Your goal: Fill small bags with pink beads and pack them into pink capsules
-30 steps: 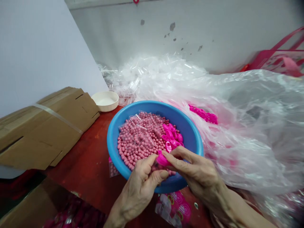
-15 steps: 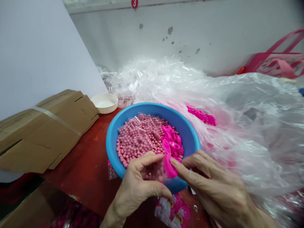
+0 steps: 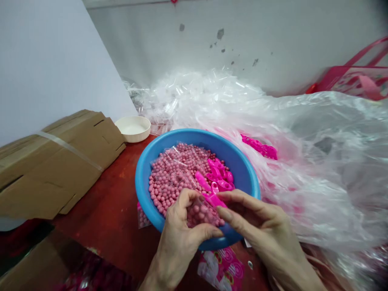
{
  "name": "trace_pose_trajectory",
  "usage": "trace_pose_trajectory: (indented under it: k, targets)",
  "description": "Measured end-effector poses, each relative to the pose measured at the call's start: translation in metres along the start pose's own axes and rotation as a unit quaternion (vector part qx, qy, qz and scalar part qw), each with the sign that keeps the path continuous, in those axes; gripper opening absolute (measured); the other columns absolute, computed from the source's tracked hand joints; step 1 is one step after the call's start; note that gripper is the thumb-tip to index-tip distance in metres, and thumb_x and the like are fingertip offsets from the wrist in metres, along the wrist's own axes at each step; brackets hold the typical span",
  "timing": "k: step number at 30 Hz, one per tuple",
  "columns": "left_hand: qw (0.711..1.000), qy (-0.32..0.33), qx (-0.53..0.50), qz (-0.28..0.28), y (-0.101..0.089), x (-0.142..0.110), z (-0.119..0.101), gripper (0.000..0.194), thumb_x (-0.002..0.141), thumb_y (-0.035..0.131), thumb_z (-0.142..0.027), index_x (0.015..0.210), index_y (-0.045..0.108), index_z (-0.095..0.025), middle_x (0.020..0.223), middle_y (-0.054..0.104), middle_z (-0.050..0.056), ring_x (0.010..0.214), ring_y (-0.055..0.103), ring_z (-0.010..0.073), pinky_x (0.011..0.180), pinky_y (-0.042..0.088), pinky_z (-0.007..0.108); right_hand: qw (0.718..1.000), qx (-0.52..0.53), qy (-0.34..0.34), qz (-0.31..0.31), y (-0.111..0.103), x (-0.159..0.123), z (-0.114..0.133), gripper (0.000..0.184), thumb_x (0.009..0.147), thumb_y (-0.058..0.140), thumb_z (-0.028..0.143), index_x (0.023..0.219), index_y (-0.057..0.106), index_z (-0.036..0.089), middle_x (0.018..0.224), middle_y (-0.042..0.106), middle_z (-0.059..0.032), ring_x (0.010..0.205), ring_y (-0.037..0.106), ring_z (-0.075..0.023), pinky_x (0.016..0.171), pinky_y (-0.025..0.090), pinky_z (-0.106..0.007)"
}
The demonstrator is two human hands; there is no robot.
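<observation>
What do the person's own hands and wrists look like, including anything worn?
The left hand and right hand are both ungloved, and no ring, watch or bracelet shows. No sleeve is visible down to the picture's bottom edge. Some fingers are partly hidden.

Nothing legible (too blurred)

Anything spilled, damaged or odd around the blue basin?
Dark patches mark the wall behind, perhaps flaked paint. A small pale bit looks stray on the red tabletop. No pink beads look spilled from the blue basin.
</observation>
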State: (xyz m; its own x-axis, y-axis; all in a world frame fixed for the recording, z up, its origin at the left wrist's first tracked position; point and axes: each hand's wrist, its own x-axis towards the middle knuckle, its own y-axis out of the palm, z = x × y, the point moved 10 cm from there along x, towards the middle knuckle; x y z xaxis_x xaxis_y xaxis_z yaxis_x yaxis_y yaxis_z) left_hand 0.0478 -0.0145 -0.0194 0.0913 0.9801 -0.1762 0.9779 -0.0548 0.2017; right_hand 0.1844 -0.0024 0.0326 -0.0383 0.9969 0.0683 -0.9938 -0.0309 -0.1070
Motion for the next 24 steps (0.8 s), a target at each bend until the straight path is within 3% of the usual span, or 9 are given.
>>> trace_pose_trajectory:
  k: [4, 7, 13, 16, 20, 24]
  targets:
    - [0.999, -0.026, -0.031, -0.002, 0.000, 0.000, 0.001, 0.038, 0.058, 0.076, -0.002, 0.084, 0.058, -0.021, 0.063, 0.052, -0.010, 0.057, 0.045, 0.0049, 0.054, 0.040, 0.013, 0.982, 0.124, 0.139, -0.024, -0.010, 0.001, -0.034, 0.027, 0.065, 0.080, 0.033, 0.090, 0.074, 0.027, 0.083, 0.074, 0.0006, 0.074, 0.067, -0.0119, 0.062, 0.052, -0.015]
    - [0.998, -0.040, -0.046, -0.005, 0.000, 0.000, 0.002, 0.032, 0.057, 0.076, -0.004, 0.079, 0.059, -0.019, 0.061, 0.051, -0.010, 0.057, 0.045, 0.0049, 0.052, 0.040, 0.013, 0.982, 0.122, 0.142, -0.010, -0.009, 0.000, -0.034, 0.024, 0.067, 0.079, 0.034, 0.090, 0.074, 0.027, 0.081, 0.073, 0.0013, 0.070, 0.065, -0.0101, 0.060, 0.051, -0.014]
    - [1.000, -0.013, 0.011, -0.008, -0.001, -0.001, -0.001, 0.022, 0.063, 0.074, -0.007, 0.077, 0.062, -0.018, 0.062, 0.056, -0.008, 0.058, 0.050, 0.0058, 0.053, 0.042, 0.013, 0.999, -0.034, -0.025, 0.010, 0.002, -0.004, 0.013, 0.015, 0.076, 0.071, 0.028, 0.090, 0.073, 0.025, 0.081, 0.069, 0.0012, 0.074, 0.065, -0.0142, 0.067, 0.053, -0.021]
    - [1.000, -0.005, 0.030, -0.005, -0.002, -0.002, 0.002, 0.020, 0.066, 0.073, -0.010, 0.081, 0.063, -0.019, 0.066, 0.060, -0.006, 0.061, 0.053, 0.0080, 0.058, 0.045, 0.016, 0.988, -0.086, -0.127, 0.016, 0.005, -0.007, 0.032, 0.020, 0.078, 0.067, 0.018, 0.094, 0.072, 0.030, 0.082, 0.069, 0.0029, 0.075, 0.065, -0.0123, 0.069, 0.053, -0.019]
    - [0.999, 0.006, 0.034, 0.006, -0.002, -0.001, 0.005, 0.021, 0.069, 0.070, -0.011, 0.087, 0.063, -0.020, 0.071, 0.063, -0.005, 0.065, 0.057, 0.0112, 0.064, 0.049, 0.021, 0.966, -0.129, -0.219, 0.050, 0.011, -0.011, 0.041, 0.028, 0.082, 0.061, 0.010, 0.102, 0.069, 0.029, 0.079, 0.065, 0.0024, 0.067, 0.062, -0.0101, 0.060, 0.052, -0.017]
    - [0.997, 0.025, 0.072, 0.019, 0.000, -0.001, 0.002, 0.021, 0.071, 0.068, -0.012, 0.089, 0.064, -0.021, 0.075, 0.065, -0.003, 0.068, 0.059, 0.0136, 0.066, 0.050, 0.024, 0.935, -0.221, -0.266, 0.075, 0.020, -0.017, 0.036, 0.031, 0.088, 0.052, 0.012, 0.114, 0.063, 0.026, 0.080, 0.058, 0.0004, 0.064, 0.057, -0.0095, 0.054, 0.049, -0.017]
